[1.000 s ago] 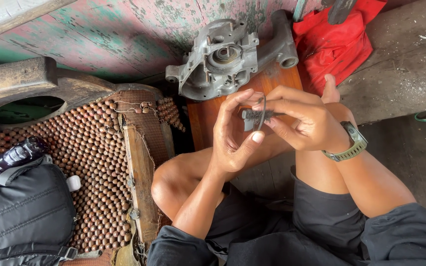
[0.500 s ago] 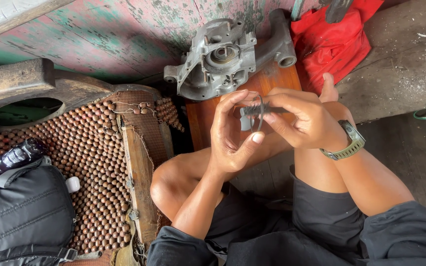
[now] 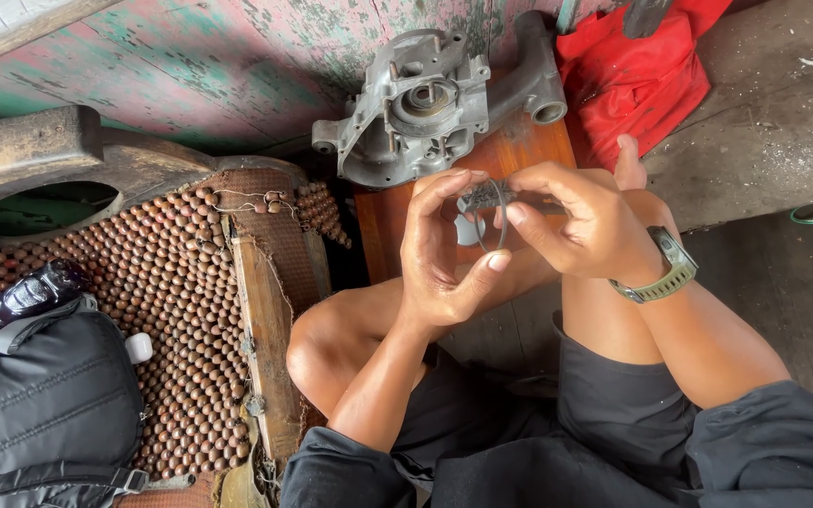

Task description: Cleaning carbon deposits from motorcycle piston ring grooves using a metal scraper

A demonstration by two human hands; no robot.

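Hands lifted slightly since a second ago, thin dark metal ring (image 3: 492, 218) now turned more open to the camera. Left hand (image 3: 439, 254) curled around it, fingers narrow, pinching the rim; right hand (image 3: 583, 226) gripping a small grey metal part (image 3: 484, 196) against it. Above knees, before grey cast-metal housing (image 3: 430, 103). Part's shape mostly hidden behind fingertips; ring's joint unclear.

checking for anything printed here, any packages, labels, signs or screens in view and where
Bottle: far left, lying on the black bag; dark, with a blue and white label at its lower end.
Watch: on the right wrist; olive band, greyish case. Its face is turned away, so no screen can be made out.
No signs or packages show.
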